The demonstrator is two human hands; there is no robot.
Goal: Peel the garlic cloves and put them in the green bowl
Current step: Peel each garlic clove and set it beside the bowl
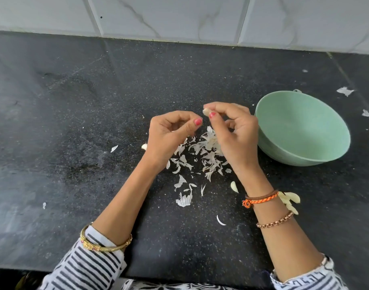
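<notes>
- On the far left of the dark stone counter [64, 122] there is a small white scrap of skin [44, 205] near the front edge, and a second scrap [114, 148] lies further in.
- One pale clove [144, 146] lies on the counter just beside the outer side of the left wrist; it is partly hidden, so I cannot tell if it is peeled.
- The left hand [171, 132] is lifted above the counter with the fingers curled inward and the thumb tip near the forefinger. A little pale thing shows at its palm, but I cannot tell if the hand holds something.
- The left forearm has a gold bangle [106, 243] next to a striped sleeve [83, 266].
- Between and under the two hands there is a heap of garlic skins [200, 155], thin and white, scattered toward the person.
- The right hand [231, 130] pinches a garlic clove [206, 111] between the thumb and the fingertips, in the air above the skins and close to the left thumb.
- A single peeled clove [233, 186] lies by the right wrist, and a small group of peeled cloves [289, 200] lies just on the other side of it, on the counter.
- The green bowl [326, 155] stands on the counter to the right of the right hand, tilted toward the camera; no cloves show inside it.
- More skin scraps [345, 91] lie beyond the bowl at the far right.
</notes>
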